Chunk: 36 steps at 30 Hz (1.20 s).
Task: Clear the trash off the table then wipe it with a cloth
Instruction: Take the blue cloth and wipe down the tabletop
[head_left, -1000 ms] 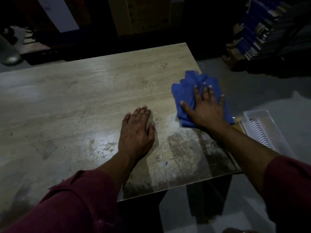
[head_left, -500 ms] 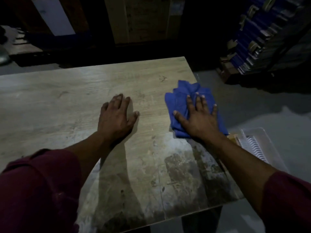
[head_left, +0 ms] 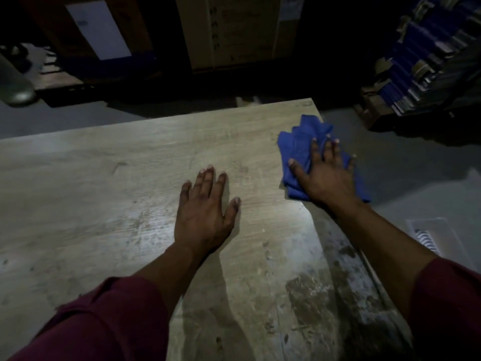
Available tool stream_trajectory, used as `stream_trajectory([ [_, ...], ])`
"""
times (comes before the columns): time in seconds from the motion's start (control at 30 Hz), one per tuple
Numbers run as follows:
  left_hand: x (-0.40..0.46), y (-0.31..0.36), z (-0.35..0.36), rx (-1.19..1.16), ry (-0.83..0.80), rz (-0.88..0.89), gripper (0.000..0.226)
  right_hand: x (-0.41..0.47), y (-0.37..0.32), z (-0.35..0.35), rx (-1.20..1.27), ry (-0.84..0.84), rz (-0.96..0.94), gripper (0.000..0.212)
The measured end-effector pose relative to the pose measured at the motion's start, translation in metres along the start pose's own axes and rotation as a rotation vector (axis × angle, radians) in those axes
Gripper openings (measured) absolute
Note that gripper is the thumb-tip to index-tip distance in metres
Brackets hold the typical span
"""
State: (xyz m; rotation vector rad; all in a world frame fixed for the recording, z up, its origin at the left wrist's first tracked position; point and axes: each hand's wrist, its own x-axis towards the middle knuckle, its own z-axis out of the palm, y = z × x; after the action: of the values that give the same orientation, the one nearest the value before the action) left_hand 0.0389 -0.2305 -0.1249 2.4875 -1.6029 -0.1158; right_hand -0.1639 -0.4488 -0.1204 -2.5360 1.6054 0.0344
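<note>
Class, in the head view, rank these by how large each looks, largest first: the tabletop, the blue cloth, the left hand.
1. Tabletop, by far the largest.
2 and 3. Left hand and blue cloth look about alike; the right hand covers part of the cloth, so I won't rank them.

The right hand (head_left: 328, 181) now has the crumpled blue cloth (head_left: 299, 149) pushed up close to the far right corner of the pale wood-grain table (head_left: 104, 178), farther out than a second ago. The left hand (head_left: 204, 217) sits flatter, farther forward too.
</note>
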Motion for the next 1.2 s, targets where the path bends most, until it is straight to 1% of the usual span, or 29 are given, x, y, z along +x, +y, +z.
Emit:
stream_trajectory([
  [0.03,0.001,0.000,-0.001,-0.005,-0.006,0.002,0.072,-0.002,-0.008,0.001,-0.015,-0.004,-0.044,0.094],
  [0.07,0.002,0.000,-0.001,-0.011,-0.012,0.004,0.072,-0.009,-0.016,0.002,-0.037,-0.019,-0.142,0.093],
  [0.17,0.002,-0.001,-0.002,-0.006,0.000,0.012,0.071,-0.041,-0.028,0.002,-0.134,-0.072,-0.555,0.089],
  [0.2,0.003,-0.001,-0.001,0.003,0.004,0.011,0.071,-0.044,-0.026,0.001,-0.160,-0.087,-0.645,0.088],
  [0.23,0.003,-0.002,-0.001,0.010,0.002,0.009,0.070,-0.040,-0.021,0.000,-0.162,-0.097,-0.679,0.088],
  [0.27,0.002,-0.002,-0.001,0.012,-0.002,0.007,0.070,-0.031,-0.015,-0.003,-0.144,-0.092,-0.642,0.088],
  [0.37,0.003,0.000,-0.004,-0.003,-0.010,0.005,0.071,0.009,-0.004,-0.008,-0.055,-0.044,-0.298,0.088],
  [0.43,0.005,0.000,-0.006,-0.015,-0.018,0.002,0.071,0.032,-0.015,-0.007,-0.031,-0.014,-0.108,0.090],
  [0.5,0.004,0.001,-0.006,-0.028,-0.021,0.000,0.071,0.041,-0.032,-0.005,-0.006,-0.004,-0.016,0.092],
  [0.53,0.003,0.000,-0.006,-0.034,-0.021,-0.008,0.070,0.041,-0.042,-0.004,-0.003,-0.011,-0.035,0.092],
  [0.57,0.004,-0.001,-0.005,-0.040,-0.015,-0.020,0.068,0.038,-0.051,-0.004,-0.014,-0.017,-0.109,0.091],
  [0.6,0.007,-0.002,-0.005,-0.044,0.004,-0.034,0.063,0.030,-0.057,-0.003,-0.036,-0.027,-0.225,0.090],
  [0.67,0.020,-0.002,-0.006,-0.028,0.071,-0.052,0.045,0.013,-0.060,-0.003,-0.090,-0.080,-0.490,0.087],
  [0.7,0.029,-0.002,-0.008,-0.010,0.104,-0.066,0.035,0.009,-0.056,-0.003,-0.115,-0.109,-0.582,0.086],
  [0.73,0.038,-0.001,-0.009,0.011,0.135,-0.081,0.028,0.011,-0.047,-0.004,-0.125,-0.117,-0.622,0.085],
  [0.77,0.044,0.001,-0.010,0.029,0.158,-0.093,0.025,0.019,-0.036,-0.005,-0.120,-0.103,-0.609,0.086],
  [0.8,0.046,0.003,-0.009,0.040,0.175,-0.105,0.026,0.031,-0.024,-0.007,-0.106,-0.082,-0.551,0.087],
  [0.87,0.045,0.003,-0.004,0.050,0.203,-0.123,0.030,0.063,-0.008,-0.010,-0.063,-0.050,-0.376,0.089],
  [0.93,0.044,0.003,-0.002,0.050,0.188,-0.139,0.038,0.092,-0.006,-0.012,-0.049,-0.030,-0.259,0.091],
  [1.0,0.047,0.003,-0.003,0.057,0.154,-0.164,0.046,0.116,-0.016,-0.015,-0.026,-0.010,-0.202,0.093],
  [1.1,0.048,0.003,-0.005,0.079,0.123,-0.179,0.052,0.135,-0.036,-0.015,-0.008,-0.022,-0.173,0.093],
  [1.13,0.048,0.003,-0.005,0.084,0.123,-0.179,0.052,0.136,-0.044,-0.015,-0.018,-0.028,-0.202,0.093],
  [1.2,0.048,0.003,-0.006,0.078,0.128,-0.190,0.051,0.125,-0.059,-0.016,-0.049,-0.051,-0.335,0.090],
])
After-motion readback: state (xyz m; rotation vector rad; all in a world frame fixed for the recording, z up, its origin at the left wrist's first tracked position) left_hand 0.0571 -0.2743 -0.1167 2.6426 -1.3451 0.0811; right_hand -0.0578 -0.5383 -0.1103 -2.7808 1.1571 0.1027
